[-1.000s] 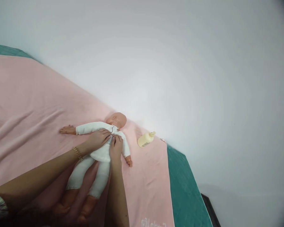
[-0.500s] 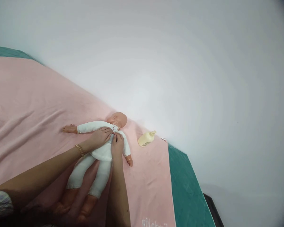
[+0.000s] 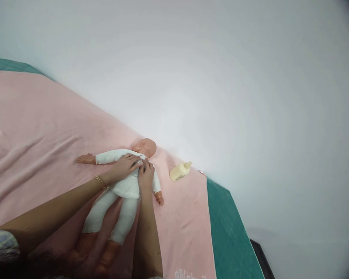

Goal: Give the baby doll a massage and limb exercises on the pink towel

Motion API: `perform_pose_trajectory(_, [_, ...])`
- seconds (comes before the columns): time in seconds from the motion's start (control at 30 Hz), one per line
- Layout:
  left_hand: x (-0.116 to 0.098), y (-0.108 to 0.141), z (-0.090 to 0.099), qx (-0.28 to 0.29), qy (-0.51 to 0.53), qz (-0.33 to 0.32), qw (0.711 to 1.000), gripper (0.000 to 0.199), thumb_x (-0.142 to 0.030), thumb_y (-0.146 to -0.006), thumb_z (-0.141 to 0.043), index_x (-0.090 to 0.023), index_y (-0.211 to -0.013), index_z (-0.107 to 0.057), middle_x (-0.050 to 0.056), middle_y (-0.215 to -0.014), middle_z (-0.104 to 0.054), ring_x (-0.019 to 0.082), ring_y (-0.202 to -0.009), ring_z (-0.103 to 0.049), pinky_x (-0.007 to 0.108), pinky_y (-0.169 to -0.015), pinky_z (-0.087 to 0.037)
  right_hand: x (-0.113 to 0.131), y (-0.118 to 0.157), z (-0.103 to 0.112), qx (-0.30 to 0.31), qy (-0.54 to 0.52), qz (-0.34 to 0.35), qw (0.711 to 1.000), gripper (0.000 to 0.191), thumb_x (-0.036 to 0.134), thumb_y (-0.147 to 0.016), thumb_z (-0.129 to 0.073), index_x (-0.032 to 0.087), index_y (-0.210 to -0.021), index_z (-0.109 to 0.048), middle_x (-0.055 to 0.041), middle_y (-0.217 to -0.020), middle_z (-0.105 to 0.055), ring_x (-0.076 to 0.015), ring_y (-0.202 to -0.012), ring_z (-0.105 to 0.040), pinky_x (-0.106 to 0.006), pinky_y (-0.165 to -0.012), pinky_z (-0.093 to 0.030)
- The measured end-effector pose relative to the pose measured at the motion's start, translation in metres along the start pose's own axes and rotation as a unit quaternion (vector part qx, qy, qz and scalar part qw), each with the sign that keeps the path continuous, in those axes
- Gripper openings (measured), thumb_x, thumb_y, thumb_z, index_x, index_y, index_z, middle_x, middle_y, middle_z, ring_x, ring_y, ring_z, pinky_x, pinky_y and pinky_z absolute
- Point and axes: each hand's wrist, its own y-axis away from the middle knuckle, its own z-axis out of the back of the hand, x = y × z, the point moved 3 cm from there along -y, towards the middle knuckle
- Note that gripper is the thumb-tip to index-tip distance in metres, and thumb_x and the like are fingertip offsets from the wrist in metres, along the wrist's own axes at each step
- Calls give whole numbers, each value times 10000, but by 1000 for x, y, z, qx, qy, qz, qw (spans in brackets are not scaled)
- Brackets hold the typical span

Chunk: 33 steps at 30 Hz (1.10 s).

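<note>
A baby doll (image 3: 128, 188) in white long-sleeved top and white trousers lies on its back on a pink cloth, its head toward the wall and both arms spread. My left hand (image 3: 124, 167), with a gold bracelet at the wrist, rests on the doll's chest, fingers together at the front of the top near the neck. Beside it my right hand (image 3: 146, 173) has bent fingers on the same spot. Both hands pinch or press the white top just below the neckline; the cloth between the fingertips is too small to make out clearly.
A pale yellow pump bottle (image 3: 180, 171) lies tilted on the pink cloth (image 3: 186, 217), right of the doll. Green fabric (image 3: 229, 228) shows at the right edge and far left. A white wall (image 3: 192, 77) rises behind. Something dark (image 3: 261, 257) stands at the lower right.
My right hand has shifted slightly right and up, and its fingers have spread a little on the doll's chest. My left hand has barely moved.
</note>
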Motion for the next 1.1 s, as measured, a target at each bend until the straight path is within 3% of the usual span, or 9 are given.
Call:
perform_pose_trajectory(0.2, [2, 0, -6, 3, 15, 14, 1000, 482, -479, -1035, -377, -152, -1244, -663, 124, -1271, -676, 273, -1185, -575, 481, -1080, -416, -3, 2, -6, 4, 4, -11, 1000, 358, 240, -986, -419, 174, -1174, -716, -141, -1230, -679, -250, -1206, -558, -418, -1078, -386])
perform_pose_trajectory(0.33, [-7, 13, 8, -22, 31, 12, 999, 502, -463, -1043, -339, -134, -1278, -636, 131, -1345, -630, 273, -1268, -526, 477, -1116, -396, 2, 13, 8, -37, -42, -1, 998, 419, 314, -1021, -350, 163, -1202, -696, -144, -1280, -642, -238, -1254, -517, -411, -1112, -366])
perform_pose_trajectory(0.47, [-21, 47, 34, -44, 81, -28, 995, 418, -352, -1055, -354, -141, -1152, -701, 104, -1184, -704, 259, -1157, -568, 452, -1079, -410, 12, 48, 32, -94, -89, 9, 992, 453, 410, -1033, -354, 198, -1049, -754, -134, -1164, -646, -250, -1201, -525, -408, -1052, -407])
perform_pose_trajectory(0.6, [-36, 87, 45, -37, 135, -90, 986, 357, -266, -1053, -382, -185, -1012, -727, 50, -1029, -725, 215, -1006, -581, 369, -963, -435, 19, 96, 37, -72, -104, 64, 990, 421, 395, -1032, -397, 235, -946, -777, -94, -1007, -662, -235, -1033, -583, -389, -936, -440])
perform_pose_trajectory(0.77, [-41, 109, 37, -4, 153, -100, 983, 305, -261, -1047, -417, -212, -1016, -716, 27, -1004, -714, 204, -988, -563, 316, -910, -423, 6, 126, 27, -69, -110, 88, 988, 404, 359, -1016, -432, 237, -872, -790, -75, -890, -649, -212, -918, -585, -351, -836, -444])
perform_pose_trajectory(1.1, [-33, 104, 28, 66, 178, -80, 979, 338, -327, -1059, -414, -200, -977, -716, 42, -1003, -723, 205, -1027, -585, 305, -949, -431, -4, 120, 25, -15, -120, 45, 992, 329, 270, -967, -502, 240, -852, -808, -61, -843, -656, -201, -885, -591, -328, -810, -460])
